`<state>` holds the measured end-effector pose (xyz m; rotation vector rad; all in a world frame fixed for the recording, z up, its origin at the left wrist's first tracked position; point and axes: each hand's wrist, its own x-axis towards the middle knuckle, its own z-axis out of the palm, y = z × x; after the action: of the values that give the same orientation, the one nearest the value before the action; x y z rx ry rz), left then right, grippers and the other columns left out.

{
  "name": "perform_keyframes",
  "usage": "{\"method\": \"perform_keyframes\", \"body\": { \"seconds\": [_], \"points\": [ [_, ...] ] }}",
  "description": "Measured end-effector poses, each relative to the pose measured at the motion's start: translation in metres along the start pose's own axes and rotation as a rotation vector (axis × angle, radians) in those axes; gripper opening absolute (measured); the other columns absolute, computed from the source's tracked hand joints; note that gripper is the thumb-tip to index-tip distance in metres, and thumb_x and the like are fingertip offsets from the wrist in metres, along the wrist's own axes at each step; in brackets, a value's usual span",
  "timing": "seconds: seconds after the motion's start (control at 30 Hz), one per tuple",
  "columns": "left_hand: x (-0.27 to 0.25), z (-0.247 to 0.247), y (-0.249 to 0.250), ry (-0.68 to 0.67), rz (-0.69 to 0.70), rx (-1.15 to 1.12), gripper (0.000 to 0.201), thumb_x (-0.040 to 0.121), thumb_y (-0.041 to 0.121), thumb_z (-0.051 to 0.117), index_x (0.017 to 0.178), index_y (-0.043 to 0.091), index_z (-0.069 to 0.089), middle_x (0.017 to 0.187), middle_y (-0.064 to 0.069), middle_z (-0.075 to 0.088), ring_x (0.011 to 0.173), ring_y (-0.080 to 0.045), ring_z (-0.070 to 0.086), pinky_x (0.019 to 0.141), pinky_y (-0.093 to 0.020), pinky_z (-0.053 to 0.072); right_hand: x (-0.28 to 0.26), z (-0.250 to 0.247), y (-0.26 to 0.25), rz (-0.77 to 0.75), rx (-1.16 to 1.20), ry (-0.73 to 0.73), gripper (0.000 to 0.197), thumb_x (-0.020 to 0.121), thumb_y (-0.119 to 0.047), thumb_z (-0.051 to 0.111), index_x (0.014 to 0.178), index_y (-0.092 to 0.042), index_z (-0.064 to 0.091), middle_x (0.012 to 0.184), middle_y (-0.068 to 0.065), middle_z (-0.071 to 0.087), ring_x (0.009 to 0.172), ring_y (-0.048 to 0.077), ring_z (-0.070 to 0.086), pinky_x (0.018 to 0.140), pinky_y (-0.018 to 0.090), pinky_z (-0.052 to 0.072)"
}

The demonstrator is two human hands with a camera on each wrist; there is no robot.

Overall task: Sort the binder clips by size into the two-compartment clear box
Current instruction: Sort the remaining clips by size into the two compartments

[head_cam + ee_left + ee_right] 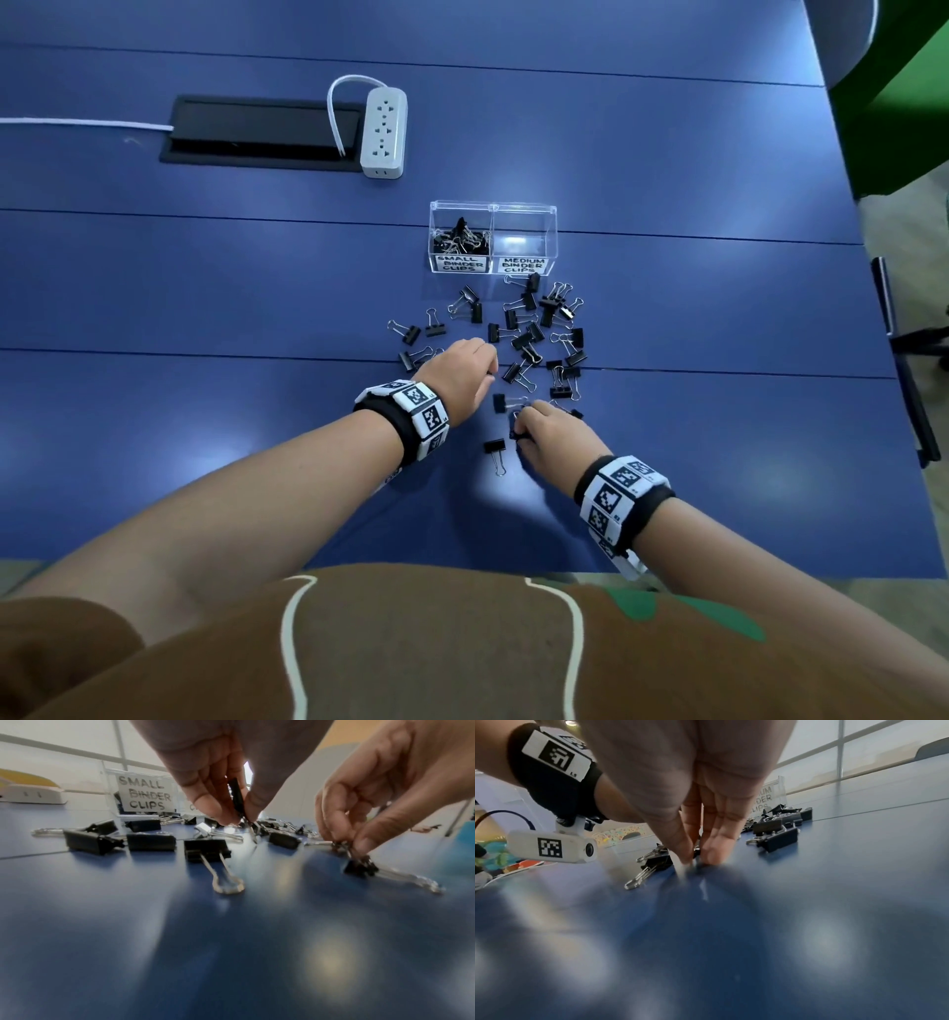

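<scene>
Mid-pickup, near side of the clear box (493, 208): left hand (458, 374) pinched a clip (236, 794), right hand (552, 431) pinched another clip (359, 865) off the table; next, prob. drop each by size

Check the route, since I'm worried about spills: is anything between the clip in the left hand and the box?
Only loose clips lie on the table between the left hand, pinching a clip, and the open-topped box; nothing tall blocks a lifted carry.

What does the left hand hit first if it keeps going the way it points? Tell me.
The left hand, pinching a clip, points toward the scattered clips; it would probably meet those first, before the clear box. Depth is uncertain.
</scene>
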<state>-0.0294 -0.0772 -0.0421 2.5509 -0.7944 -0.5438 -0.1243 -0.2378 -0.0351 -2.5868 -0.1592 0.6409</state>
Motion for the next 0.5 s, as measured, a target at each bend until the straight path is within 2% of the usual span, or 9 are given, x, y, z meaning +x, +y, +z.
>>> {"method": "perform_keyframes", "body": {
  "seconds": [0.1, 0.17, 0.23, 0.3, 0.4, 0.5],
  "points": [
    [0.006, -0.013, -0.002, 0.082, -0.118, -0.137, 0.01, 0.092, 0.015, 0.05, 0.101, 0.011, 0.054, 0.105, -0.006, 0.057, 0.091, -0.026, 0.057, 0.084, -0.039, 0.049, 0.007, -0.004, -0.007, -0.041, 0.048, 0.062, 0.018, 0.084, -0.01, 0.05, 0.1, -0.005, 0.057, 0.102, 0.012, 0.061, 0.085, 0.035, 0.059, 0.07, 0.038, 0.049],
    [0.014, -0.028, -0.005, 0.175, -0.167, -0.211, 0.013, 0.092, 0.014, 0.051, 0.104, 0.009, 0.056, 0.108, -0.007, 0.058, 0.09, -0.024, 0.059, 0.084, -0.032, 0.048, 0.012, -0.011, -0.01, -0.045, 0.123, 0.099, 0.021, 0.082, -0.011, 0.051, 0.103, -0.008, 0.056, 0.101, 0.009, 0.063, 0.084, 0.032, 0.059, 0.073, 0.036, 0.05],
    [0.026, -0.045, -0.009, 0.254, -0.202, -0.252, 0.016, 0.092, 0.012, 0.051, 0.106, 0.008, 0.058, 0.11, -0.008, 0.058, 0.088, -0.02, 0.057, 0.083, -0.025, 0.043, 0.018, -0.021, -0.01, 0.001, 0.206, 0.163, 0.022, 0.082, -0.011, 0.049, 0.103, -0.011, 0.058, 0.095, 0.004, 0.061, 0.079, 0.025, 0.056, 0.077, 0.032, 0.048],
    [0.043, -0.063, -0.016, 0.309, -0.23, -0.266, 0.016, 0.092, 0.011, 0.05, 0.104, 0.009, 0.06, 0.111, -0.008, 0.058, 0.085, -0.015, 0.053, 0.081, -0.023, 0.041, 0.027, -0.037, -0.009, 0.086, 0.293, 0.241, 0.02, 0.083, -0.009, 0.05, 0.1, -0.013, 0.062, 0.084, -0.001, 0.058, 0.072, 0.018, 0.051, 0.076, 0.028, 0.046],
    [0.068, -0.087, -0.024, 0.367, -0.292, -0.276, 0.012, 0.09, 0.01, 0.052, 0.097, 0.011, 0.062, 0.108, -0.008, 0.061, 0.084, -0.015, 0.052, 0.081, -0.025, 0.045, 0.045, -0.063, -0.007, 0.17, 0.41, 0.313, 0.017, 0.085, -0.008, 0.052, 0.094, -0.014, 0.065, 0.075, 0.0, 0.061, 0.066, 0.015, 0.053, 0.071, 0.029, 0.051],
    [0.089, -0.103, -0.03, 0.404, -0.339, -0.28, 0.015, 0.088, 0.008, 0.051, 0.095, 0.01, 0.064, 0.106, -0.01, 0.064, 0.089, -0.021, 0.057, 0.082, -0.027, 0.046, 0.068, -0.087, -0.01, 0.182, 0.448, 0.35, 0.019, 0.083, -0.008, 0.053, 0.092, -0.017, 0.067, 0.078, 0.0, 0.063, 0.074, 0.021, 0.062, 0.079, 0.034, 0.055]
  ]
}}
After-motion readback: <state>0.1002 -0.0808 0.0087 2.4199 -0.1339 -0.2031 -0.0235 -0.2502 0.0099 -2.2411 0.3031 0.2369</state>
